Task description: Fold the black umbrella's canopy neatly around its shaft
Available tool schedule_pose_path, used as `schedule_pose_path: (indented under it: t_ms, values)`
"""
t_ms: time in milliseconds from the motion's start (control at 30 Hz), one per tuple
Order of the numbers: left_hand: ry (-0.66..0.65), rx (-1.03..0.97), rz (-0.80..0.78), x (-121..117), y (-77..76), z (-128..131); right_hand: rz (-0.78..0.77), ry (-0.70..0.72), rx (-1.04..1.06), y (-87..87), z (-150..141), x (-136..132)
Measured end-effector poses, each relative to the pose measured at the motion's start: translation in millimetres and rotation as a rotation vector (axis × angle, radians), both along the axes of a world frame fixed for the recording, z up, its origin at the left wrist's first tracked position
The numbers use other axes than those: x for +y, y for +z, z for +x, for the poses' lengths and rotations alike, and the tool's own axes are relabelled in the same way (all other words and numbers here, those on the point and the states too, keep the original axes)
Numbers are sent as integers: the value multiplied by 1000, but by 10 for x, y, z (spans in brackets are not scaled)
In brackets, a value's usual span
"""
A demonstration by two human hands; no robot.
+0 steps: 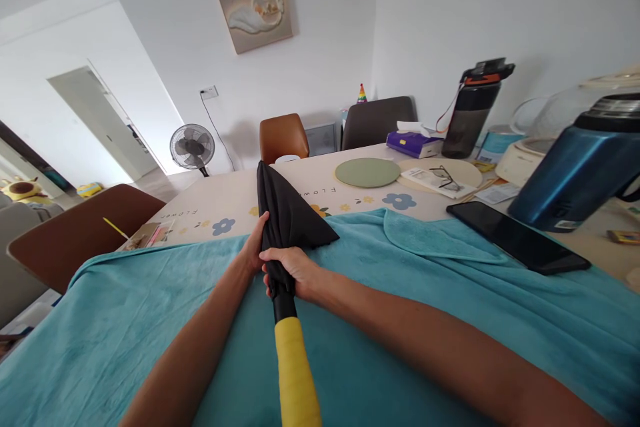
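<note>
A black folded umbrella with a yellow-wrapped handle points away from me over the table. My right hand is wrapped round the gathered cloth just above the handle, thumb across the front. Higher up on the left side, my left hand is closed against the folded canopy, its fingers partly hidden behind the cloth. One loose flap of the canopy spreads out to the right. Beneath both arms lies a teal blanket.
Right of the umbrella are a phone, a blue thermos, a dark bottle, a purple tissue pack, eyeglasses and a green round mat. Chairs surround the flower-printed table; a fan stands beyond.
</note>
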State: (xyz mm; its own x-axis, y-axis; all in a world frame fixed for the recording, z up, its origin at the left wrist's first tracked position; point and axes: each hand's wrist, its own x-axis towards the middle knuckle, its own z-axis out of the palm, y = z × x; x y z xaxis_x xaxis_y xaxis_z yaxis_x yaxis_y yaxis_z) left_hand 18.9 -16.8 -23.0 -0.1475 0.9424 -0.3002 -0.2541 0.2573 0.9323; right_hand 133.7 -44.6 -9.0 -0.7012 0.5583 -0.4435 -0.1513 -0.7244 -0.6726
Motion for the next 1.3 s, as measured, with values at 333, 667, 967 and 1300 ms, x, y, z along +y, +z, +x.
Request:
schedule_pose_path:
  t_ms: [333,667,967,1300]
  values:
    - [340,1418,144,-5,119,-265,70,14,-25,-193,-19,136]
    - [-443,1719,604,369,386,634,129,-13,15,-163,4,97]
    - [-846,1923,537,761,314,774,130,-23,2,-108,9,61]
    - [-144,1362,727,582,640,483,97,13,8,-188,17,101]
